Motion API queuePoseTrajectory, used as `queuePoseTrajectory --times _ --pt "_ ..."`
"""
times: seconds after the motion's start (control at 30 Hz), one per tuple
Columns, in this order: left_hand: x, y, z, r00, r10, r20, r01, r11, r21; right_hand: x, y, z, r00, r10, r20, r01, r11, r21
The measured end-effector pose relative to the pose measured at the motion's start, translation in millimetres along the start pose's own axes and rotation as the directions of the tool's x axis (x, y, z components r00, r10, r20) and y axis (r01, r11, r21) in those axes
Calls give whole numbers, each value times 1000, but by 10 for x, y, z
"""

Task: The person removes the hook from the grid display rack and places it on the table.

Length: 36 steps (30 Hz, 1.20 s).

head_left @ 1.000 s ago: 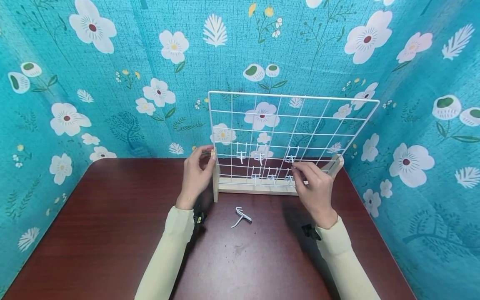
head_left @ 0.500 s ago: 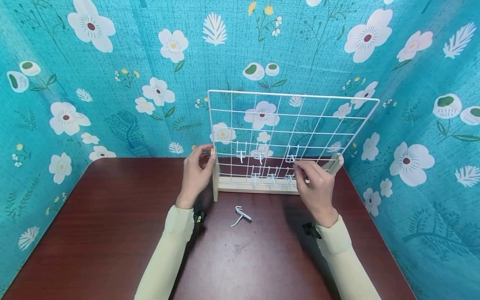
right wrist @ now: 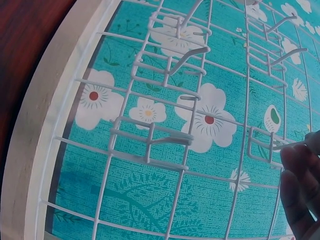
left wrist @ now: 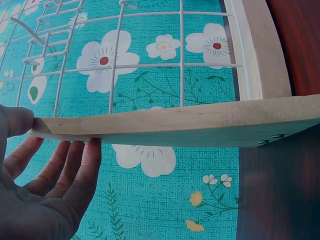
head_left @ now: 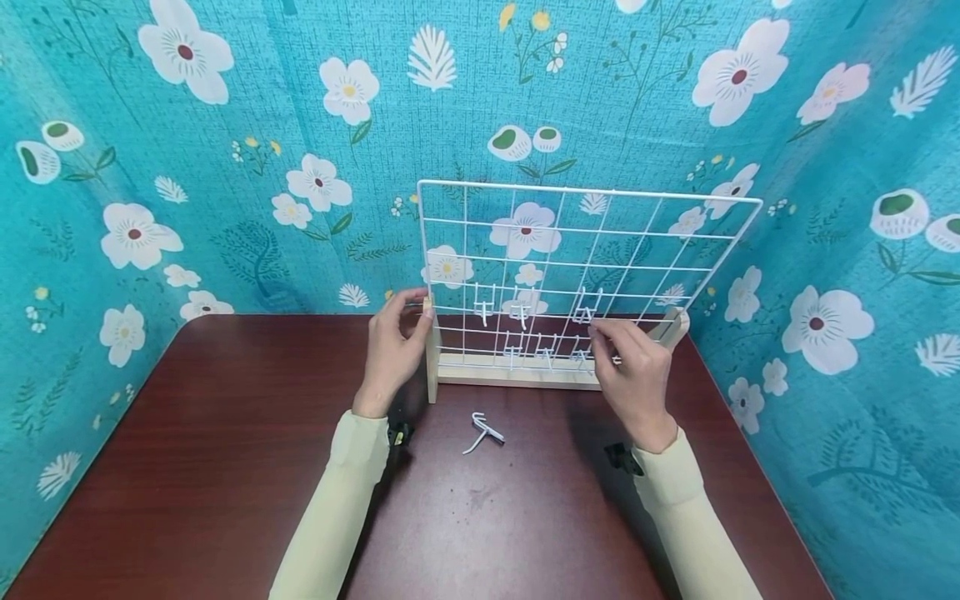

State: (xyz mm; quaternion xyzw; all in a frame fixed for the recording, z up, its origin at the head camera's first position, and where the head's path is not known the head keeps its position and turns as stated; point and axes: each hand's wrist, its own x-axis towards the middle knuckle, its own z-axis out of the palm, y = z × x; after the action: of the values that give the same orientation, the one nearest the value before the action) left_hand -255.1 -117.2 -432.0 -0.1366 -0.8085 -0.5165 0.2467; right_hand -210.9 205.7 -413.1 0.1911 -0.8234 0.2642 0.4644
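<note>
The left hand (head_left: 393, 350) pinches the wooden side post (head_left: 431, 358) near its top, thumb on one side, fingers on the other. The right hand (head_left: 633, 371) pinches the prong of a white hook (right wrist: 270, 150) in the upper row on the wire grid (head_left: 588, 192). Since a second ago the right hand has shifted slightly rightward; the loose hook (head_left: 483, 430) lies unmoved on the worktop (head_left: 187, 467)

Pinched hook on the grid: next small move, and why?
Probably a gentle downward tug on the hook to seat it: the right hand pinches it at the grid, but whether its top ends are fully caught on the wire isn't clear.
</note>
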Motion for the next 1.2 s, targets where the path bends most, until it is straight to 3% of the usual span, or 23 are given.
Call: queuePoseTrajectory --times 1.2 --pt "4 5 3 1000 -2 -5 2 1000 4 39 20 -26 998 -11 -54 11 1000 -8"
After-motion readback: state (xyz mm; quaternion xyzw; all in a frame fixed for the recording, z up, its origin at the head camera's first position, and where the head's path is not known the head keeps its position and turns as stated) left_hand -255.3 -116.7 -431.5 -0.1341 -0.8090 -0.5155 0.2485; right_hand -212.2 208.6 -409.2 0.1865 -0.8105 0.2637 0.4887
